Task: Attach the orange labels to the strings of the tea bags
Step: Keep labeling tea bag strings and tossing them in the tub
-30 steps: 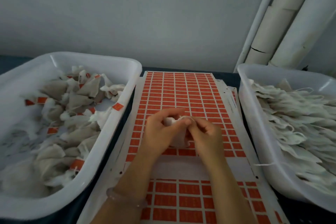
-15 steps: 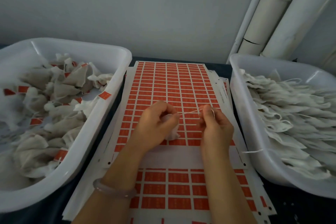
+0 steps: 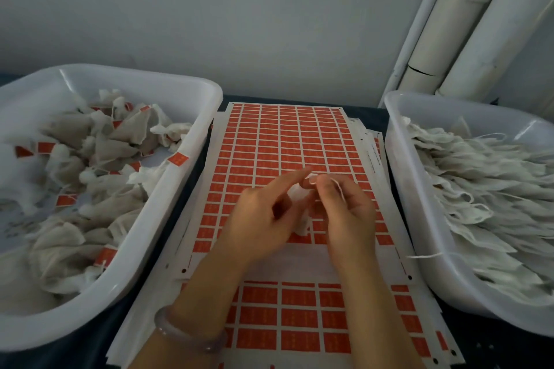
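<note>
A sheet of orange labels lies flat between two white tubs. Over its middle, my left hand holds a small white tea bag between thumb and fingers, index finger stretched toward the right hand. My right hand pinches the bag's thin white string, which loops over its fingers. The two hands touch at the fingertips. Part of the bag is hidden behind the hands.
The left tub holds several tea bags with orange labels on them. The right tub holds several flat unlabelled bags, one string hanging over its rim. More label sheets lie stacked underneath. White pipes stand at the back right.
The hands, which had pulled apart with the string stretched between them, have come back together at the fingertips. The view has tilted down slightly.
</note>
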